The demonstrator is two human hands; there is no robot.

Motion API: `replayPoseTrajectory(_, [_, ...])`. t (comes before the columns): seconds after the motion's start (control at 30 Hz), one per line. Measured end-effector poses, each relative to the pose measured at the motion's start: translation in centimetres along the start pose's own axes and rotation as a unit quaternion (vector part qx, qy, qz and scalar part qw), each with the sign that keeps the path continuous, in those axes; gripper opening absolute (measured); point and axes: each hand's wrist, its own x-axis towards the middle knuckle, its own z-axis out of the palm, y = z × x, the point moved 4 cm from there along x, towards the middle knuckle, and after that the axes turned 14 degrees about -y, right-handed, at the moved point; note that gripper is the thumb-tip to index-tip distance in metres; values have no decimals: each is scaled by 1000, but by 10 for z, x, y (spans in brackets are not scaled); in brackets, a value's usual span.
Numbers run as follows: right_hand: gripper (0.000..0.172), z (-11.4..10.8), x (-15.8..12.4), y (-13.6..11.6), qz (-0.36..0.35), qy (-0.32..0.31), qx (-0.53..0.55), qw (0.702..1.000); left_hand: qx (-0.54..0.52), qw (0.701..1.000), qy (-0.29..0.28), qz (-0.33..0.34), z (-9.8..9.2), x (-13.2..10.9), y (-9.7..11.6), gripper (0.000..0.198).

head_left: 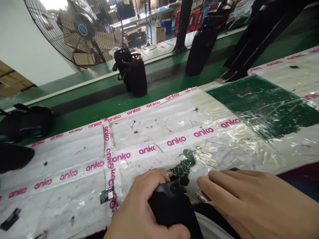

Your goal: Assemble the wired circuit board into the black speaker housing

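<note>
Tabletop, covered with plastic film and anko tape, spreads beneath and beyond the grip. Past it runs a green belt; farther off, a fan stands ahead to the left. On the belt, one black case is ahead of the grip, a second black case farther right. The left hand clasps and partly covers a black piece. Just right of it, the right hand curls by a silvery scrap; whether it holds that, I cannot tell.
</note>
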Motion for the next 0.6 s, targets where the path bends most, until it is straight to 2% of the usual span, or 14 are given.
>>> replayPoseTrajectory(0.1, [59, 1, 7, -3, -12, 6, 40, 999, -6, 1000, 8, 14, 0, -1, -6, 89])
replayPoseTrajectory(0.2, [65, 1, 10, -4, -14, 20, 34, 999, -1, 1000, 16, 19, 1, 1, -4, 87])
replayPoseTrajectory(0.3, [64, 3, 13, -5, -31, -4, 16, 999, 6, 1000, 13, 18, 1, 2, -2, 89])
replayPoseTrajectory(0.37, [65, 5, 14, -6, -37, -4, 9, 999, 10, 1000, 4, 16, 1, 4, -1, 91])
replayPoseTrajectory(0.47, [65, 11, 12, -7, -19, 34, 19, 999, 11, 1000, -16, 10, 0, 4, -1, 93])
replayPoseTrajectory(0.6, [66, 19, 9, -9, -18, 5, 24, 1000, 23, 999, -31, -15, -3, 1, -1, 95])
